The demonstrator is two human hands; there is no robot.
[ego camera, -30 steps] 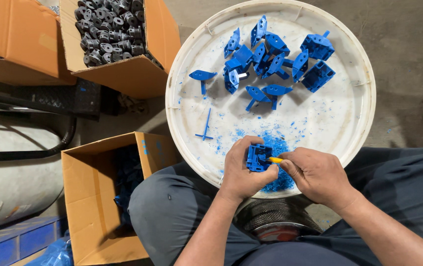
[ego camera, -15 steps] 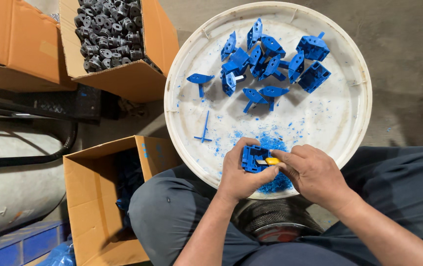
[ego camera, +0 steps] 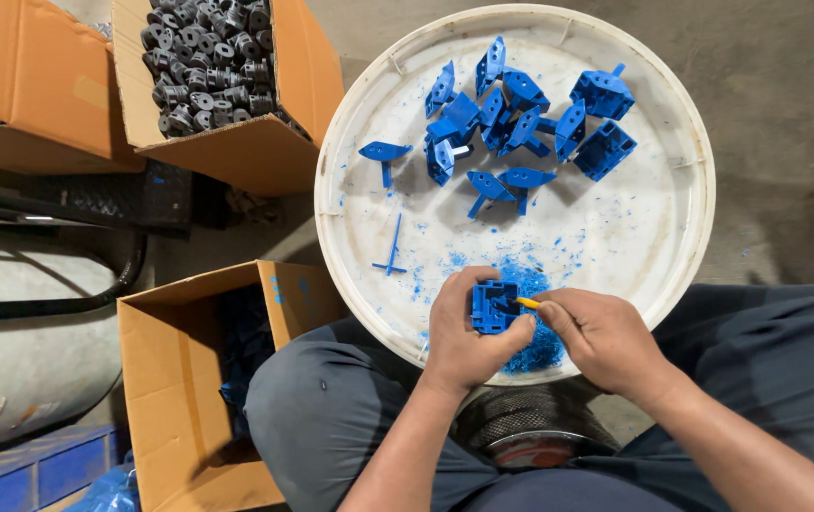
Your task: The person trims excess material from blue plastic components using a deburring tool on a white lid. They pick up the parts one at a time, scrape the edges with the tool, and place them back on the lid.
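Note:
My left hand (ego camera: pixel 464 332) grips a small blue plastic part (ego camera: pixel 492 305) over the near edge of a round white tray (ego camera: pixel 360 275). My right hand (ego camera: pixel 601 337) pinches a thin yellow tool (ego camera: pixel 527 303) whose tip touches the part. Blue shavings (ego camera: pixel 535 346) lie piled under both hands. Several more blue plastic parts (ego camera: pixel 521 118) are heaped at the tray's far side. A thin blue sprue piece (ego camera: pixel 393 248) lies alone on the tray's left.
An open cardboard box (ego camera: pixel 179 379) with blue pieces inside stands left of my knee. Another box (ego camera: pixel 208 66) at the top left holds several black parts. A grey cylinder (ego camera: pixel 18 360) and a black hose (ego camera: pixel 65 303) lie far left. Concrete floor is to the right.
The yellow tool's tip has shifted slightly along the blue part. The part has turned a little in my left hand. The view has drifted slightly.

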